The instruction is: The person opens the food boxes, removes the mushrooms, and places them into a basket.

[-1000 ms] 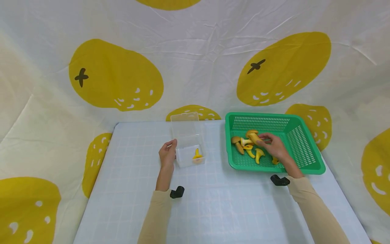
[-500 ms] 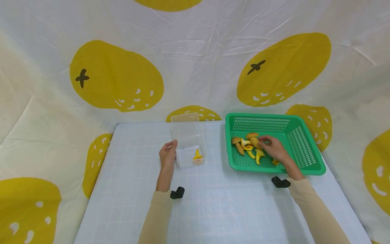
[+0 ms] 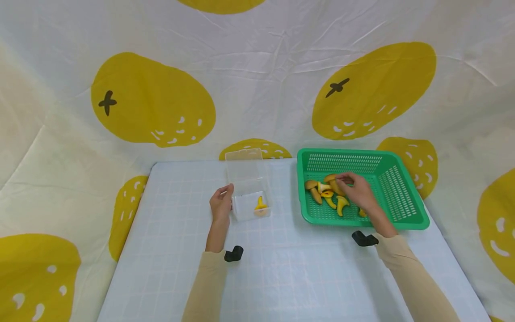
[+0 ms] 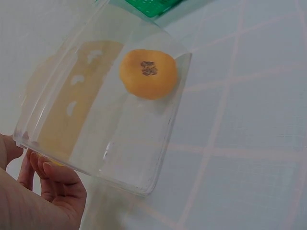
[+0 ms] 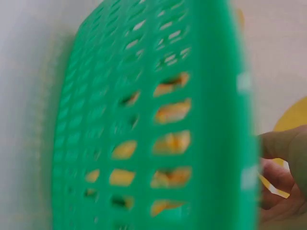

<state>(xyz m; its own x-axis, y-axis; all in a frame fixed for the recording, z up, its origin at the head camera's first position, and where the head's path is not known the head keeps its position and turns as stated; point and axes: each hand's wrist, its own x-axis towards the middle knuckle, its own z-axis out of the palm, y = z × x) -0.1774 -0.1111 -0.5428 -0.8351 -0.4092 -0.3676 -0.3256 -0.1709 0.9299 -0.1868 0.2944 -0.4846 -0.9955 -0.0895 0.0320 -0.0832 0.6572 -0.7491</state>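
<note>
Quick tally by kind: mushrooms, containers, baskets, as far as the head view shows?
Mushrooms in the green basket: 6 visible, right hand may hide more
Mushroom in the clear container: 1
Clear containers: 1
Green baskets: 1
Total: 9

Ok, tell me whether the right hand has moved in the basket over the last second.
Yes. The right hand has shifted slightly left and toward the far wall of the basket, its fingertips now at the brown mushroom.

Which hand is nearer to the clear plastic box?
The left hand: it holds the clear plastic box at its left side. The right hand is farther away, inside the green basket, among the toy mushrooms.
</note>
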